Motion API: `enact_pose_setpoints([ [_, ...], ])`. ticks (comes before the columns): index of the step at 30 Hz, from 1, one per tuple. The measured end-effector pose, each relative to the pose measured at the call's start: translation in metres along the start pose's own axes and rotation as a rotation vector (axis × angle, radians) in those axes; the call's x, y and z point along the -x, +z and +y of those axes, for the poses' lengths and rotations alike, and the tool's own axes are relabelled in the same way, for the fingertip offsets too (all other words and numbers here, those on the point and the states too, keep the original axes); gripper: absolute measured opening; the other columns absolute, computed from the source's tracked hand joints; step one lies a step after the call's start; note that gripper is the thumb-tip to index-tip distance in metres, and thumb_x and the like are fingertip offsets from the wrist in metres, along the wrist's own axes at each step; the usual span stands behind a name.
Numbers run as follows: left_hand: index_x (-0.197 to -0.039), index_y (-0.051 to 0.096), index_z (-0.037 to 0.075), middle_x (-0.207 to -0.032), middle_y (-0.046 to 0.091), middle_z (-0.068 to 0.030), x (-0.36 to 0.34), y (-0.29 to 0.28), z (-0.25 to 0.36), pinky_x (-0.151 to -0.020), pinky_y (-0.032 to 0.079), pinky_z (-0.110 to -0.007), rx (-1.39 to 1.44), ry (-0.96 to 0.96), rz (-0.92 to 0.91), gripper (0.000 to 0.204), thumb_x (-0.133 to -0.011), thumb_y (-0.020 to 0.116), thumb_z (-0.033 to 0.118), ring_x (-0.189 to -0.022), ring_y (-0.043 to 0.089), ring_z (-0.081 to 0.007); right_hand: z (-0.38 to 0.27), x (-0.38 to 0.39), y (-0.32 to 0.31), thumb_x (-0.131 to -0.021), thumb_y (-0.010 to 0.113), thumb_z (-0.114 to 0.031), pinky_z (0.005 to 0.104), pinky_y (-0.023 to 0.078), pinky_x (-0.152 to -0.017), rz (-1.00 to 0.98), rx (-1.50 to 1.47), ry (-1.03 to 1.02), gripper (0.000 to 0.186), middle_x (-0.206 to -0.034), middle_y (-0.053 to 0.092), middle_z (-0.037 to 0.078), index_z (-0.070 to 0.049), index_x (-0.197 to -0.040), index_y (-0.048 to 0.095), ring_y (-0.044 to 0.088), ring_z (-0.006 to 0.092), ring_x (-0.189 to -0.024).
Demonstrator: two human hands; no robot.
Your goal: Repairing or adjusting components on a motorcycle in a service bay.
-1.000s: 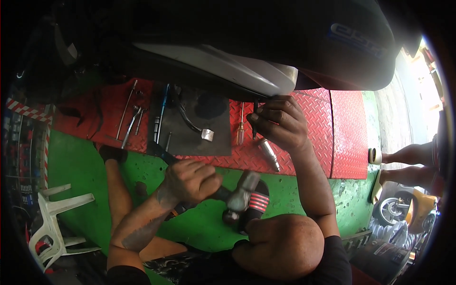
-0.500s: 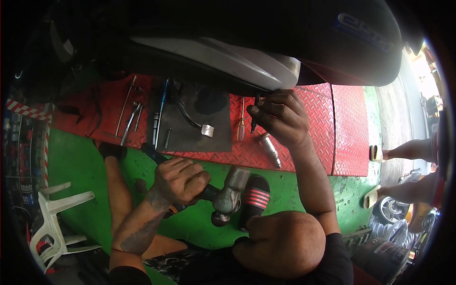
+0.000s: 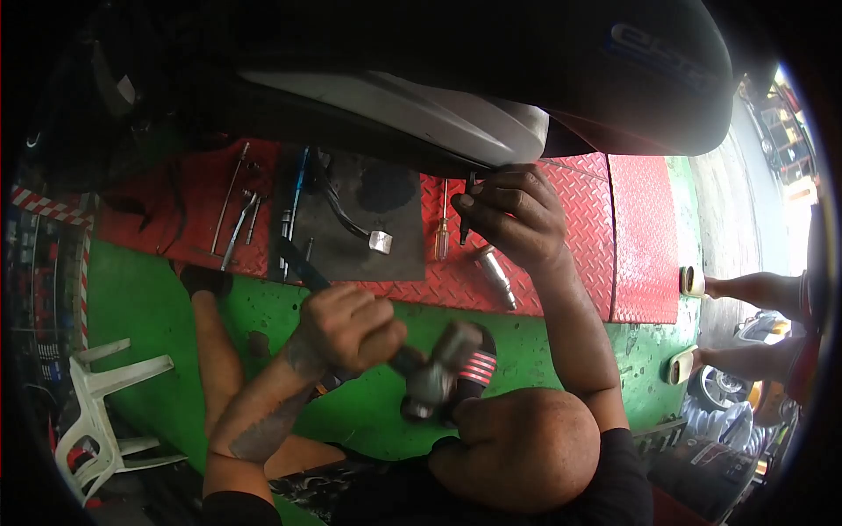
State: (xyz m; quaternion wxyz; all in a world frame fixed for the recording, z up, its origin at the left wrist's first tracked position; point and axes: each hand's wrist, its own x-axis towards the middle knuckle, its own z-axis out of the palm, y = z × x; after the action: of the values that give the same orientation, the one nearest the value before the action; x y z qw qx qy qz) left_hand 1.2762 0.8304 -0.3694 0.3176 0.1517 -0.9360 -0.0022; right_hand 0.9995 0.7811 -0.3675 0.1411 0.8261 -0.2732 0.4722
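My left hand (image 3: 353, 326) is closed around the handle of a ball-peen hammer (image 3: 430, 386). The hammer's metal head, smeared by motion, hangs over my sandal (image 3: 476, 358). Under the rear of a motorcycle's grey side panel (image 3: 491, 123), my right hand (image 3: 519, 213) pinches a slim dark metal rod (image 3: 464, 233), like a punch. The rod stands roughly upright, and its upper end is hidden by my fingers and the bodywork. Near that hand, a screwdriver with a clear amber handle (image 3: 442, 241) and a silver socket tool (image 3: 496, 276) lie on the red tread-plate platform (image 3: 574, 263).
A black mat (image 3: 351, 263) on the platform carries a pedal lever with a bright metal end (image 3: 379, 242) and a blue-shafted tool (image 3: 299, 184). Several wrenches and bars (image 3: 239, 230) lie left of it. A white plastic chair (image 3: 110, 394) stands left; another person's feet (image 3: 693, 280) are right.
My left hand and the hammer have moved slightly to the right, and the hammer now looks blurred. My right hand still holds the dark rod in nearly the same place.
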Motion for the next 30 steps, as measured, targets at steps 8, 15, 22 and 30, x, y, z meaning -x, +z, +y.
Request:
enact_pose_setpoints([
  [8,-0.076,0.052,0.009,-0.064,0.058,-0.0061,0.013,-0.004,-0.003,-0.051,0.052,-0.036,-0.092,-0.246,-0.010,0.052,-0.089,0.068,0.057,-0.056,0.066,-0.0226,-0.016,0.003,-0.017,-0.074,0.084,-0.003,0.0371,0.058,-0.075,0.046,-0.022,0.096,0.025,-0.089,0.068,0.005,-0.008,-0.097,0.075,0.069,0.0251,-0.085],
  [15,-0.110,0.065,0.006,-0.085,0.070,-0.0130,-0.008,-0.006,0.049,-0.068,0.055,-0.043,-0.020,-0.640,-0.477,0.043,-0.090,0.072,0.043,-0.078,0.071,-0.0308,-0.051,0.090,-0.058,-0.095,0.067,-0.001,0.0318,0.057,-0.079,0.171,-0.091,0.755,0.024,-0.094,0.068,0.007,-0.001,-0.120,0.065,0.067,0.0192,-0.086],
  [22,-0.130,0.058,0.001,-0.095,0.069,-0.0232,-0.044,0.166,0.011,-0.079,0.054,-0.047,0.602,-1.083,-0.345,0.041,-0.093,0.063,0.019,-0.091,0.069,-0.0395,-0.131,0.215,-0.060,-0.105,0.057,-0.014,0.0280,0.049,-0.072,0.464,-0.501,1.448,0.035,-0.085,0.061,0.004,0.000,-0.137,0.053,0.060,0.0124,-0.076],
  [30,-0.150,0.042,0.002,-0.139,0.051,-0.0241,-0.058,0.241,-0.008,-0.112,0.038,-0.050,0.173,-1.088,-0.347,0.071,-0.092,0.072,0.030,-0.133,0.047,-0.0411,-0.175,0.252,-0.073,-0.105,0.050,-0.012,0.0305,0.055,-0.079,0.381,-0.737,1.680,0.030,-0.110,0.070,0.011,0.003,-0.130,0.059,0.067,0.0151,-0.086],
])
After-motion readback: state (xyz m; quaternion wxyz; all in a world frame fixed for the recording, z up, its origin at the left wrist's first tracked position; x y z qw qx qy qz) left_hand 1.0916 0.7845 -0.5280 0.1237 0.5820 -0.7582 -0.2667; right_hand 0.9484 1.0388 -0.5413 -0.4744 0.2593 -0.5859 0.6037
